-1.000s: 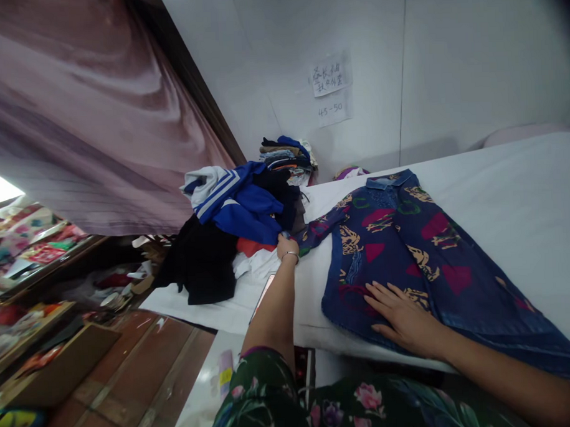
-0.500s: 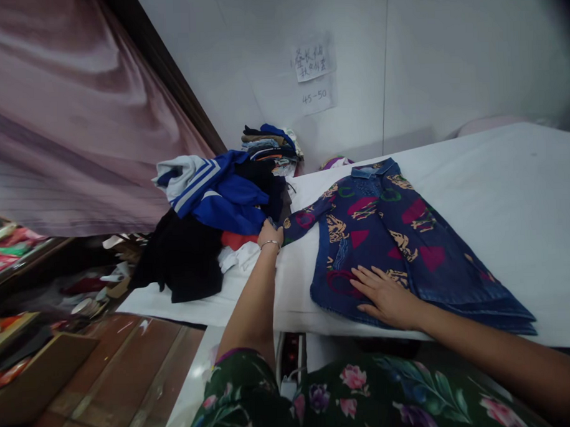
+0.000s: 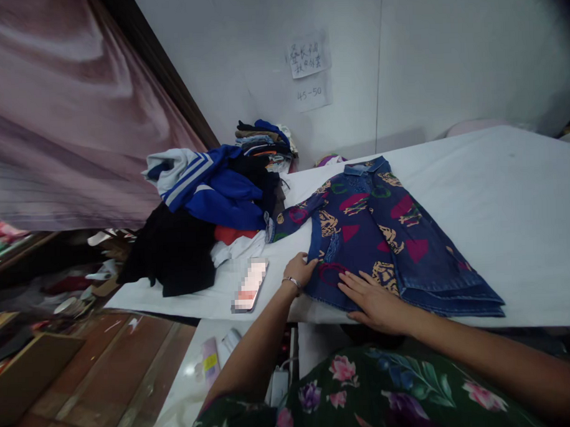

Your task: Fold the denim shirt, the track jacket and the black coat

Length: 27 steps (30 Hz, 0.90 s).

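The patterned shirt (image 3: 355, 230) lies spread on the worktop (image 3: 528, 223), likely light, limp and non-slippery, best taken by its blue side edging (image 3: 316, 235), where your left hand (image 3: 302, 269) touches, pinch unclear, while your right hand (image 3: 376, 304) rests flat on it.

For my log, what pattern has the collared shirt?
Collared shirt: magenta, tan, green motifs on dark blue; clearest in head view.

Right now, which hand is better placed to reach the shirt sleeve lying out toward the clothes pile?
Probably the left hand: it is at the shirt's edge, nearer the sleeve. The right hand lies spread on the shirt's front, farther from that sleeve.
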Each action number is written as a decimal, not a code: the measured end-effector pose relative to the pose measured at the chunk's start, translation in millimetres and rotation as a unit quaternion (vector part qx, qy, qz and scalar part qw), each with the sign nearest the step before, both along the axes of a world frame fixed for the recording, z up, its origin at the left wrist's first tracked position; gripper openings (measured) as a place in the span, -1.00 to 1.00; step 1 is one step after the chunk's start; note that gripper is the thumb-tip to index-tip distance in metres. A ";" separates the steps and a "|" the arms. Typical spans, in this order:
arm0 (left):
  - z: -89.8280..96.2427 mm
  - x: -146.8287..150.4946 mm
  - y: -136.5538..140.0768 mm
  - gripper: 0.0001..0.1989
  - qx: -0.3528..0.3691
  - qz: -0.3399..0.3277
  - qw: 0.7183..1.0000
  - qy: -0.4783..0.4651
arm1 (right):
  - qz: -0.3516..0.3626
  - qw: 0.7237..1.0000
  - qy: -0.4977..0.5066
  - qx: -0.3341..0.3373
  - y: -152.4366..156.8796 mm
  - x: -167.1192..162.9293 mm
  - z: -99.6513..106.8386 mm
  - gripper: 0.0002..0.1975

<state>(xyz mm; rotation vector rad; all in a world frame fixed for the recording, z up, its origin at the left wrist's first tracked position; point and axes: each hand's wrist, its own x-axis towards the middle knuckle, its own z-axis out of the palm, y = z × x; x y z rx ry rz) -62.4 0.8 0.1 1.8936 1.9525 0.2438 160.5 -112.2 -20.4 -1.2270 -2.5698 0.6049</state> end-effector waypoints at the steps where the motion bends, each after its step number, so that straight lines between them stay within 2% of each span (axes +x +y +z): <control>1: -0.8 1.4 -1.6 -0.66 -0.002 -0.001 1.000 0.005 | -0.001 1.000 -0.001 -0.005 -0.6 0.6 0.6 -0.32; 5: -1.8 1.0 -2.7 -0.80 0.000 0.010 0.999 0.037 | 0.007 0.999 0.007 -0.038 -2.9 7.0 5.1 -0.32; 10: 3.9 -3.3 1.0 -0.76 -0.020 -0.002 0.998 0.063 | 0.006 0.998 0.021 -0.063 -3.3 14.8 18.4 -0.31; 14: 10.0 -0.5 14.7 -0.73 0.001 0.016 1.000 0.003 | -0.040 0.999 0.029 -0.002 20.0 15.4 38.7 -0.34; 18: 3.8 9.6 36.4 -0.69 0.012 0.047 0.996 -0.078 | -0.087 0.995 0.010 0.048 64.5 7.7 49.1 -0.33; 21: -1.5 9.8 54.0 -0.66 0.017 0.078 0.993 -0.092 | -0.101 0.993 -0.015 0.053 97.4 -2.1 43.0 -0.31; 24: 2.5 -4.8 67.7 -0.67 0.053 0.136 0.986 -0.083 | -0.086 0.994 -0.040 0.053 119.5 -9.9 27.0 -0.30; 27: 13.8 -28.0 74.4 -0.68 0.153 0.180 0.971 -0.040 | -0.056 0.996 -0.061 0.045 127.7 -13.1 6.7 -0.30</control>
